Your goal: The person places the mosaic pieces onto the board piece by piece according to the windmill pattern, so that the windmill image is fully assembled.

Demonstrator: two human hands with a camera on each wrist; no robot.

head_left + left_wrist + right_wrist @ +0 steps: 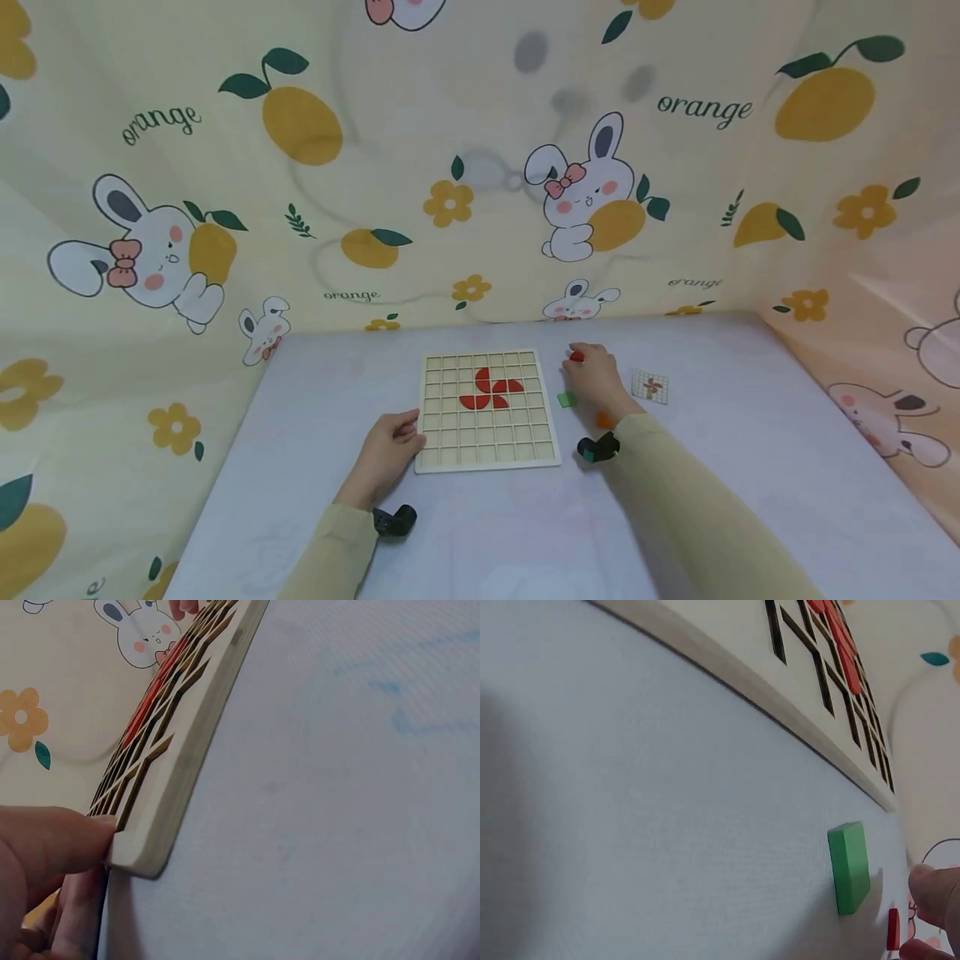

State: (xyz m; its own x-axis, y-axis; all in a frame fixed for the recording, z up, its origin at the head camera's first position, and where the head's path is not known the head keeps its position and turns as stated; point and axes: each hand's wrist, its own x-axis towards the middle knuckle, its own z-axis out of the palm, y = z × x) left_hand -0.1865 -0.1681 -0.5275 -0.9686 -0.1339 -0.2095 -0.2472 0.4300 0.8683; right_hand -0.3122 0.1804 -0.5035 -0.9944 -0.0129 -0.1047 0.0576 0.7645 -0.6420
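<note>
A pale square grid board (457,454) lies on the table with several red quarter-round pieces (476,402) set in a pinwheel shape. My left hand (386,454) grips the board's left edge near the front corner. In the left wrist view the thumb (64,840) presses on the frame and the other fingers are lower, partly hidden. Right of the board, my right hand (600,379) has thumb and forefinger around a small red piece (577,356). The right wrist view shows that red piece (893,930) by the fingertips, the contact partly cut off.
A green block (567,400) lies between the board and the right hand. An orange piece (604,420) is beside the right wrist. Farther right lies a small card (649,387) picturing a pinwheel on a grid. Printed cloth (450,250) rises behind the white table (510,533).
</note>
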